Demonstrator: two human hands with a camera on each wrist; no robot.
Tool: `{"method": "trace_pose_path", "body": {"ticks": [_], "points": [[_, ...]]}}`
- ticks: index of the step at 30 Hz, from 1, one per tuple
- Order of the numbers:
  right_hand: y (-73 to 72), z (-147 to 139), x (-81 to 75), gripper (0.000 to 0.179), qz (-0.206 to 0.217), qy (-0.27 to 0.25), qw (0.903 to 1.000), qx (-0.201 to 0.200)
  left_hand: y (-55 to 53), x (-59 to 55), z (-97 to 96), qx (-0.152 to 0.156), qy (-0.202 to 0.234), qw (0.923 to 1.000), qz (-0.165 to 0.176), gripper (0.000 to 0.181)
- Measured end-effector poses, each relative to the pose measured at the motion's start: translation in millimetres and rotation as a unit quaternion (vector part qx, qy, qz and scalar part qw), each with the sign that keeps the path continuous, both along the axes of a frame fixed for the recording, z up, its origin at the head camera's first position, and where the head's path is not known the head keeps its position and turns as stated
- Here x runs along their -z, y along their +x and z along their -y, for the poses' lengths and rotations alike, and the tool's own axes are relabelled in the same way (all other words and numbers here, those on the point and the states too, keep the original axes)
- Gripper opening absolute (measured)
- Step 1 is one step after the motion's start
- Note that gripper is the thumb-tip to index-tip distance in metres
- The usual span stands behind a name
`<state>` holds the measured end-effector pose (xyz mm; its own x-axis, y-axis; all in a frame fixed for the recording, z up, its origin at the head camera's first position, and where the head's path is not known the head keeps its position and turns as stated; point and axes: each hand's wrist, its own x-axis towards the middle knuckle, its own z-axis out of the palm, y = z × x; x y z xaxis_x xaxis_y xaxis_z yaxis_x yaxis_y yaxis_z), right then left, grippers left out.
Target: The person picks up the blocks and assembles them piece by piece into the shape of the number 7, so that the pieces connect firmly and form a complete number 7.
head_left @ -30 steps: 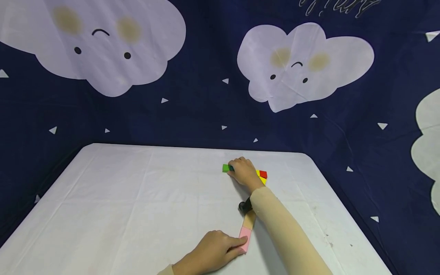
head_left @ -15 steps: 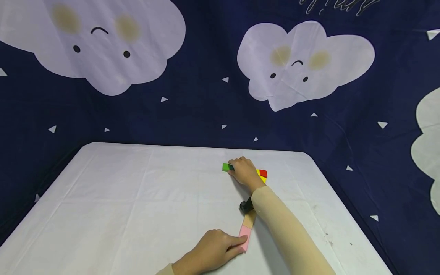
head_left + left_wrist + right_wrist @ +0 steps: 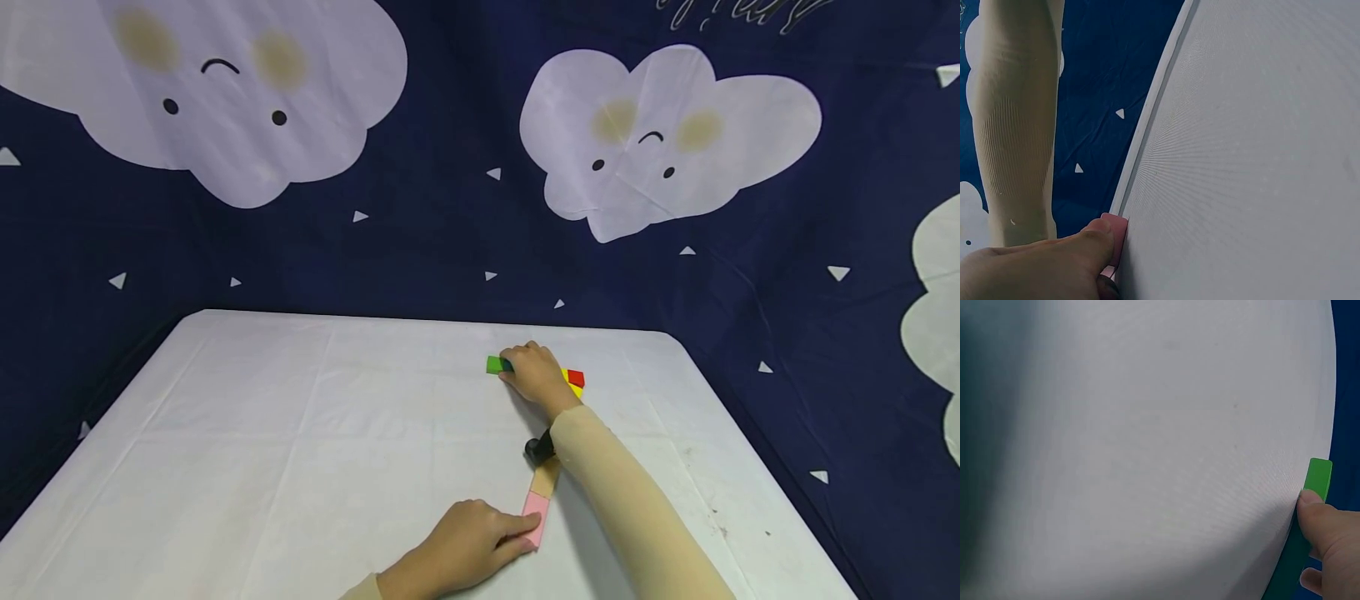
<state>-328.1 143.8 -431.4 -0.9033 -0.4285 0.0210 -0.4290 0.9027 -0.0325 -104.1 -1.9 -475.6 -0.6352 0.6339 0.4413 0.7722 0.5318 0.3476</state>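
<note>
Near the front of the white table, my left hand (image 3: 468,542) pinches the near end of a pink block (image 3: 536,507). A natural wood block (image 3: 545,478) lies end to end with it, partly under the right sleeve. Toward the far edge, my right hand (image 3: 537,377) grips a dark green block (image 3: 507,365), thumb on the near side. A light green block (image 3: 493,365) sits at its left end. Right of that hand show a red block (image 3: 576,377) and a yellow block (image 3: 577,389). My right hand and forearm hide the middle of this row of blocks.
The white table (image 3: 337,467) has rounded far corners. Behind it hangs a dark blue cloth (image 3: 450,242) printed with clouds and triangles. A black wrist camera (image 3: 537,450) sits on my right wrist, close over the wood block. My right forearm (image 3: 630,500) crosses the table's right side.
</note>
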Motion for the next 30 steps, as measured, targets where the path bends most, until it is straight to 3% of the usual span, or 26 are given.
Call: {"method": "trace_pose_path", "body": {"ticks": [15,21,26,30], "points": [[4.7,-0.5,0.1,0.049,0.019,-0.002,0.9995,0.026,-0.1,1.0,-1.2,0.003,0.007,0.9999,0.009,0.030],[10.1,4.1,-7.0,0.052,0.000,-0.032,0.9989,0.033,0.1,-1.1,-1.5,0.003,0.007,0.9998,0.020,0.031],[23.6,13.4,-17.9,0.049,-0.017,-0.072,0.9968,0.028,1.7,-0.9,0.3,-0.002,-0.002,1.0000,-0.001,0.032],[37.0,21.6,-27.5,0.047,-0.032,-0.091,0.9947,0.036,2.0,-2.0,1.4,-0.012,-0.001,0.9986,-0.052,0.028]]}}
